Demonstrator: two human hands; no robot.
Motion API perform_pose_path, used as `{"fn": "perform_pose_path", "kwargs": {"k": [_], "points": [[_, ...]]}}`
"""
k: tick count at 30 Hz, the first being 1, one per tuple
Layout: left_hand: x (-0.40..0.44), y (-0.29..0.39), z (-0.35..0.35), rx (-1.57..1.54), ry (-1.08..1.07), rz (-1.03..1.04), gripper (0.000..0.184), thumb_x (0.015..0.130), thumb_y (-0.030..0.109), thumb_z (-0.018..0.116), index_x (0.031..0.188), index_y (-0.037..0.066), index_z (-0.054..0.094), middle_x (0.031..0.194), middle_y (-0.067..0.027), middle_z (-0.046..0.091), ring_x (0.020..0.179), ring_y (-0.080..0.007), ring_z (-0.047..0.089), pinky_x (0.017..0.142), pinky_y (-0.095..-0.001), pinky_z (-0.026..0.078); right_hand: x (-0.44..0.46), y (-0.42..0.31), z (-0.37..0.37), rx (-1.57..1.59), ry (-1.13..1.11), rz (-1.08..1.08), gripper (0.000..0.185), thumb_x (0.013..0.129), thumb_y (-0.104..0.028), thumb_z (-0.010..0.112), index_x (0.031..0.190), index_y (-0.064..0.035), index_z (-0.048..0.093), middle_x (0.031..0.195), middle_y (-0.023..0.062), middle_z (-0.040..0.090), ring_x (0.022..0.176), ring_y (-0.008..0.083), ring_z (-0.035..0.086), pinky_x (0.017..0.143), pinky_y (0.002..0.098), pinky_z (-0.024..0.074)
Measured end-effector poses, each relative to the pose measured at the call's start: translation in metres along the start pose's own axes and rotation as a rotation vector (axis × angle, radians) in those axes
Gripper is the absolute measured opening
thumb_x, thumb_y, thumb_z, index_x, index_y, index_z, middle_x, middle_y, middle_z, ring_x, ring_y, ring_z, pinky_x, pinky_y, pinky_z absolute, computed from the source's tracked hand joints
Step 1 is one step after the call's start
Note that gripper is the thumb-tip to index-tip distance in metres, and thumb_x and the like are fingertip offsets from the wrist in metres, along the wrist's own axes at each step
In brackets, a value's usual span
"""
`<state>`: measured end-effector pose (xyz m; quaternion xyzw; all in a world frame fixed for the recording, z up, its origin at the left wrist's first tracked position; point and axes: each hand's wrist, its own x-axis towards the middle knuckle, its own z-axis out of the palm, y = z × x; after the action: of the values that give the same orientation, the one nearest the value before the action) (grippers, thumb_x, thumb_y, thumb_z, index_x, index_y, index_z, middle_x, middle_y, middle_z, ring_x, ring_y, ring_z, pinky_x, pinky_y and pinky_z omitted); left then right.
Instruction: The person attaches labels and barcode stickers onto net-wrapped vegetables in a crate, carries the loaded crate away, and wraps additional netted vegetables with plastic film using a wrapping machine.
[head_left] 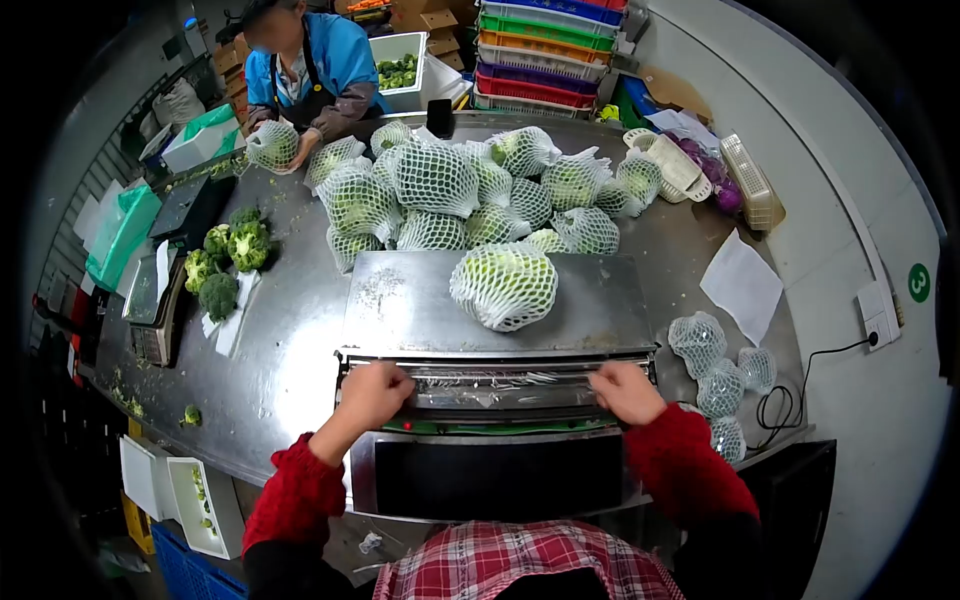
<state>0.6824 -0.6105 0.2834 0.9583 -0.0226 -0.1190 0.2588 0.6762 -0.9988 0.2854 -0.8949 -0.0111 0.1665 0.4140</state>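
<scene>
My left hand (372,396) is closed at the left end of a clear plastic film (505,388) on the film wrapping machine (400,300). At the film's right end, my right hand (628,392) is closed in a pinch on it. A pale green vegetable in a white foam net (504,287) lies on the machine's steel top, just beyond my hands. Behind it sits a heap of similar netted green vegetables (435,180). The machine's dark front plate (500,476) is close to my body, below my wrists.
Across the table, a co-worker (320,75) holds a netted vegetable (272,147). Broccoli heads (248,245) lie left, beside a scale (155,310). On the right are netted round items (720,385), white paper (742,285), baskets (668,165) and a cable (785,410). Stacked crates (545,55) stand behind.
</scene>
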Motion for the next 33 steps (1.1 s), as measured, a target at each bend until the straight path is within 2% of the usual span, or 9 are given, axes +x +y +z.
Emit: {"fn": "perform_pose_path", "kwargs": {"k": [4, 7, 10, 13, 15, 16, 20, 25, 33], "points": [[-0.052, 0.034, -0.076, -1.225, -0.273, -0.090, 0.031, 0.093, 0.016, 0.050, 0.066, 0.001, 0.051, 0.053, -0.0106, 0.053, 0.044, -0.0185, 0.052, 0.043, -0.0291, 0.043, -0.075, -0.070, -0.045, 0.754, -0.125, 0.195, 0.029, 0.094, -0.024, 0.049, 0.074, -0.0030, 0.055, 0.062, 0.0098, 0.060, 0.044, 0.0158, 0.052, 0.043, 0.0254, 0.0420], [-0.007, 0.062, -0.102, -1.579, -0.025, 0.547, 0.028, 0.094, 0.018, 0.046, 0.073, 0.000, 0.051, 0.075, -0.0265, 0.064, 0.062, -0.0345, 0.067, 0.056, -0.0403, 0.056, -0.037, -0.100, -0.049, 1.260, 0.115, -0.331, 0.027, 0.095, -0.019, 0.046, 0.079, 0.0002, 0.055, 0.071, 0.0141, 0.063, 0.050, 0.0181, 0.055, 0.045, 0.0276, 0.0447], [0.097, 0.106, -0.107, -1.175, 0.438, 0.618, 0.024, 0.097, 0.017, 0.050, 0.087, -0.003, 0.057, 0.113, -0.0259, 0.065, 0.107, -0.0328, 0.064, 0.095, -0.0437, 0.049, 0.066, -0.131, -0.049, 1.240, 0.648, -0.447, 0.021, 0.097, -0.015, 0.046, 0.086, 0.0006, 0.056, 0.089, 0.0140, 0.066, 0.070, 0.0195, 0.064, 0.063, 0.0282, 0.0530], [0.179, 0.052, -0.013, -0.557, 0.239, 0.331, 0.030, 0.097, 0.023, 0.057, 0.082, -0.001, 0.051, 0.066, -0.0061, 0.053, 0.063, -0.0117, 0.046, 0.057, -0.0318, 0.042, 0.142, -0.033, 0.000, 0.871, 0.413, -0.356, 0.015, 0.098, -0.011, 0.050, 0.092, 0.0015, 0.055, 0.091, 0.0066, 0.064, 0.088, 0.0125, 0.062, 0.080, 0.0266, 0.0512], [0.161, 0.048, -0.001, -0.578, 0.101, 0.413, 0.014, 0.095, 0.012, 0.058, 0.088, 0.000, 0.052, 0.085, -0.0109, 0.067, 0.073, -0.0103, 0.055, 0.064, -0.0293, 0.047, 0.138, -0.037, 0.012, 0.930, 0.289, -0.262, 0.013, 0.098, -0.009, 0.050, 0.093, 0.0017, 0.056, 0.090, 0.0033, 0.063, 0.092, 0.0081, 0.060, 0.083, 0.0251, 0.0497], [0.158, 0.043, 0.002, -0.935, 0.021, 0.510, 0.019, 0.091, 0.001, 0.058, 0.109, 0.002, 0.052, 0.118, -0.0161, 0.063, 0.095, -0.0131, 0.063, 0.079, -0.0268, 0.051, 0.128, -0.042, 0.014, 0.948, 0.239, -0.257, 0.013, 0.098, -0.008, 0.049, 0.093, 0.0014, 0.056, 0.091, 0.0027, 0.063, 0.093, 0.0067, 0.059, 0.083, 0.0245, 0.0493], [0.144, 0.043, -0.019, 0.035, 0.169, 1.007, 0.076, 0.064, -0.013, 0.065, 0.134, 0.003, 0.042, 0.144, -0.0167, 0.043, 0.115, -0.0341, 0.059, 0.093, -0.0350, 0.051, 0.122, -0.028, 0.012, 0.398, 0.155, -0.575, 0.029, 0.088, 0.005, 0.052, 0.116, -0.0020, 0.058, 0.107, 0.0120, 0.065, 0.091, 0.0191, 0.065, 0.079, 0.0301, 0.0502], [0.146, 0.037, -0.011, -0.068, 0.220, 1.074, 0.067, 0.060, 0.012, 0.081, 0.120, 0.001, 0.054, 0.119, -0.0185, 0.062, 0.102, -0.0364, 0.064, 0.083, -0.0387, 0.054, 0.118, -0.041, -0.006, -0.286, 0.210, -0.694, 0.065, 0.072, -0.001, 0.066, 0.134, -0.0060, 0.047, 0.109, 0.0171, 0.060, 0.100, 0.0345, 0.055, 0.092, 0.0387, 0.0400], [-0.053, 0.057, -0.028, -0.592, -0.174, 0.657, 0.060, 0.060, 0.038, 0.090, 0.098, -0.002, 0.067, 0.086, -0.0134, 0.071, 0.075, -0.0245, 0.070, 0.072, -0.0343, 0.056, -0.050, -0.077, -0.010, 0.023, -0.416, -0.372, 0.072, 0.079, -0.033, 0.074, 0.137, -0.0018, 0.044, 0.122, 0.0186, 0.061, 0.108, 0.0352, 0.060, 0.096, 0.0411, 0.0453]]}}
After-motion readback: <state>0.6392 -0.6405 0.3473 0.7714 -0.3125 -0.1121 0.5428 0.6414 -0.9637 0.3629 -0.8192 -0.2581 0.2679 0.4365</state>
